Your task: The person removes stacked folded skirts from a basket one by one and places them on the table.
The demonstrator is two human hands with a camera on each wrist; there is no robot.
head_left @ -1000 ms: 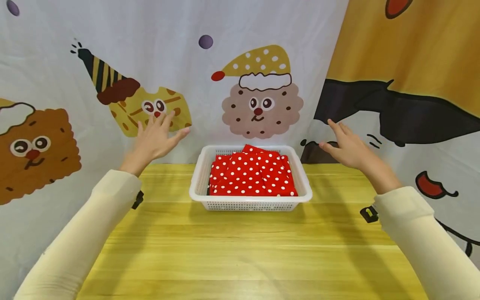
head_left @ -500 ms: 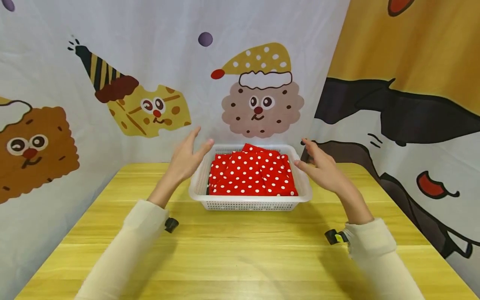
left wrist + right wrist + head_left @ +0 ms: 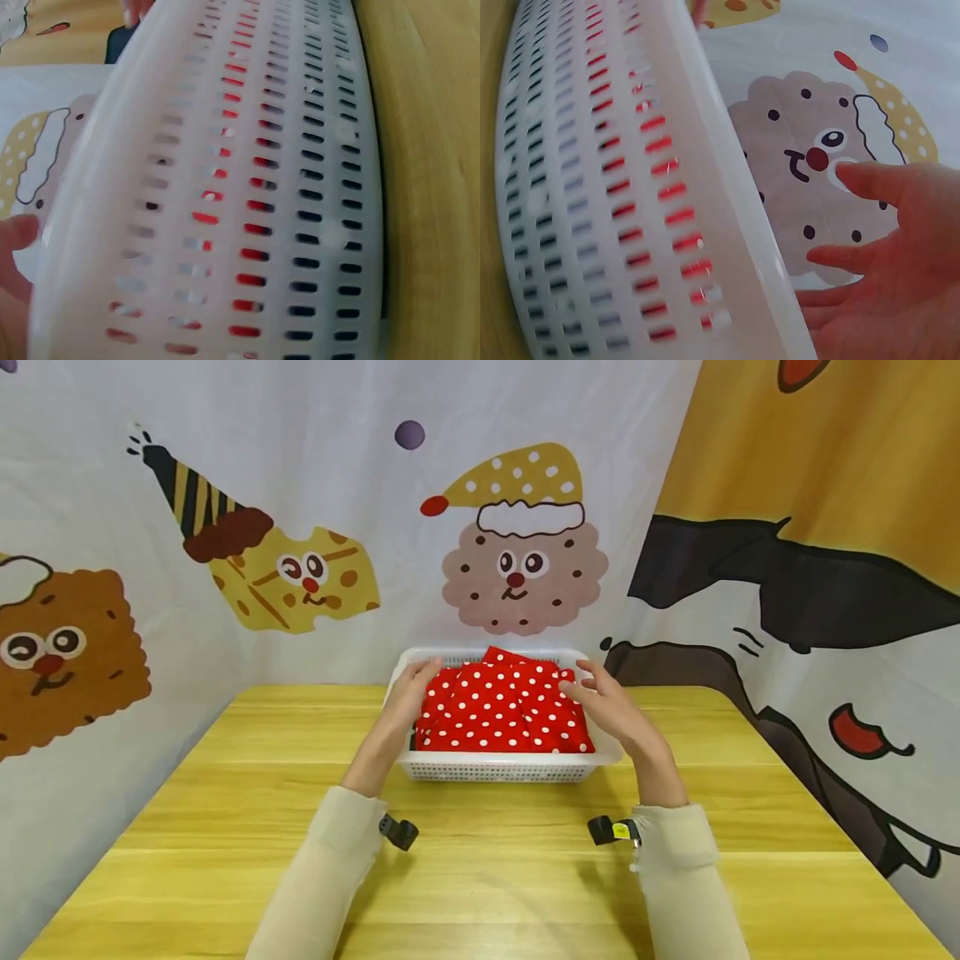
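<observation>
- Now the left hand (image 3: 406, 697) and right hand (image 3: 613, 706) are closer together than half a second ago, having swung inward to the left and right sides of the basket (image 3: 495, 770)
- This seems to bring both within reach of the polka-dot cloth (image 3: 491, 710), which stays lying in the basket, its shape unchanged
- The fingers (image 3: 844, 259) of the right hand are spread and relaxed around nothing; the left ones look loose and ungrasping too, though whether any fingertip touches rim or cloth I cannot tell
- The cloth looks soft, red with white dots, heaped in creased folds with a pointed corner at the back
- White, probably plastic, the basket is a rectangle with a smooth flared rim and slotted walls; red shows through the upper slots, darkness through the lower
- Under it, the bench (image 3: 487, 877) has a yellowish, streaky wood grain
</observation>
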